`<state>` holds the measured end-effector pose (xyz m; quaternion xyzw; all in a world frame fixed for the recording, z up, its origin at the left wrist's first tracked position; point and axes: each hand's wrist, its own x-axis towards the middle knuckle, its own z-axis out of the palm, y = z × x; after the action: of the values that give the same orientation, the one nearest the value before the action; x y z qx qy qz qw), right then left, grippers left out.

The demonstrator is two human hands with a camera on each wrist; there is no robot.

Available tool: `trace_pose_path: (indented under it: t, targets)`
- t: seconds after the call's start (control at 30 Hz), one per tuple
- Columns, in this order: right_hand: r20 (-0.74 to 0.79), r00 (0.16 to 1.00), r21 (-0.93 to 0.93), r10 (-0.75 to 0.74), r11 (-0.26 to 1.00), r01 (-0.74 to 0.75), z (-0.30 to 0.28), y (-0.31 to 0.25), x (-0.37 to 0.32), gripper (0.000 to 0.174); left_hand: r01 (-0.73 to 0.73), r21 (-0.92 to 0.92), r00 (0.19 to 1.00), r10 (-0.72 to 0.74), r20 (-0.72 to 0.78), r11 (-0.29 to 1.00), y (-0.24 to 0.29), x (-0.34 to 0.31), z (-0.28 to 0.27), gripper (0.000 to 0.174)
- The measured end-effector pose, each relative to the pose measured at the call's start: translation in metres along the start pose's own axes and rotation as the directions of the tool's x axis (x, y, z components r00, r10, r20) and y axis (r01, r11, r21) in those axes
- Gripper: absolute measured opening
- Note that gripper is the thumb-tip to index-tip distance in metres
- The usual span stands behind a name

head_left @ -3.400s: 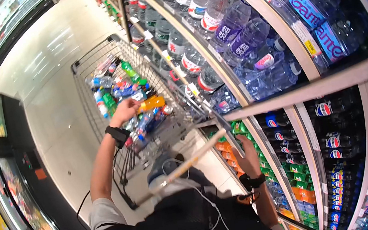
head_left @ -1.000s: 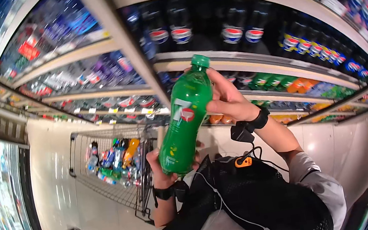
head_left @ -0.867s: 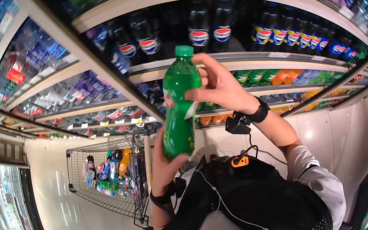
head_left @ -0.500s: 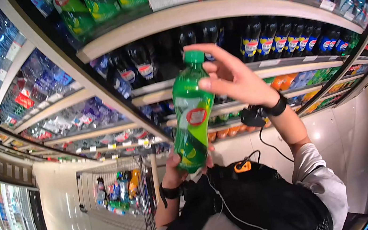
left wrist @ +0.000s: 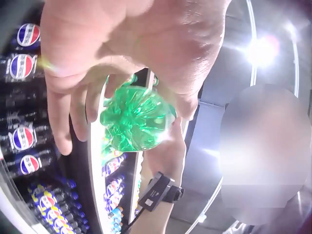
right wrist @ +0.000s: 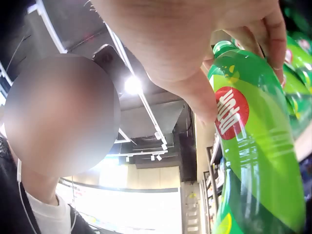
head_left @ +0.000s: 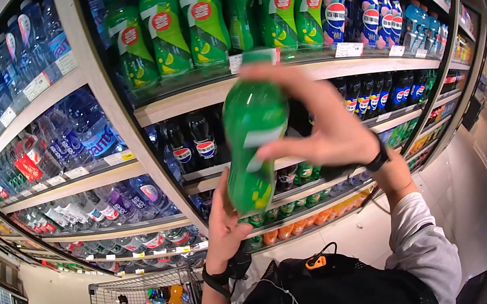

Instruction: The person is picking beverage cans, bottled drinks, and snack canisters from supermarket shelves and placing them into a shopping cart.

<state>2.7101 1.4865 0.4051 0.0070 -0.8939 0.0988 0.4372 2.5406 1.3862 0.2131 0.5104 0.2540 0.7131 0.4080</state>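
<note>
A green 7UP soda bottle stands tilted in front of the shelves, its green cap at the top. My right hand grips its upper part, the thumb across the label side and the fingers up by the cap; motion blurs it. At the bottle's lower end is my left hand, thumb spread away and fingers behind the base. In the left wrist view the fingers of that hand extend loosely beside the clear green base. The right wrist view shows the label's red round logo close up.
Upright 7UP bottles line the shelf ahead, with Pepsi bottles on the shelf below. Water bottles fill the shelves to the left. A wire shopping cart holding mixed drinks stands at lower left.
Earlier my left hand was over the cart and my right at its handle. Since then both hands took the green bottle, turning it; my view rose to the 7UP shelf and the left grasp loosened.
</note>
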Motion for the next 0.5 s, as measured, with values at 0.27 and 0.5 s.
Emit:
trace_pose_path:
  t: [0.27, 0.5]
  targets:
    - [-0.078, 0.982, -0.091, 0.174, 0.979, -0.181, -0.073, -0.008, 0.099, 0.064, 0.195, 0.158, 0.975, -0.173, -0.143, 0.968, -0.003, -0.046, -0.051, 0.050]
    - [-0.058, 0.986, -0.562, -0.156, 0.821, 0.097, -0.071, 0.052, 0.127, 0.064, 0.257, 0.098, 0.955, -0.237, -0.178, 0.961, -0.010, -0.078, -0.060, 0.040]
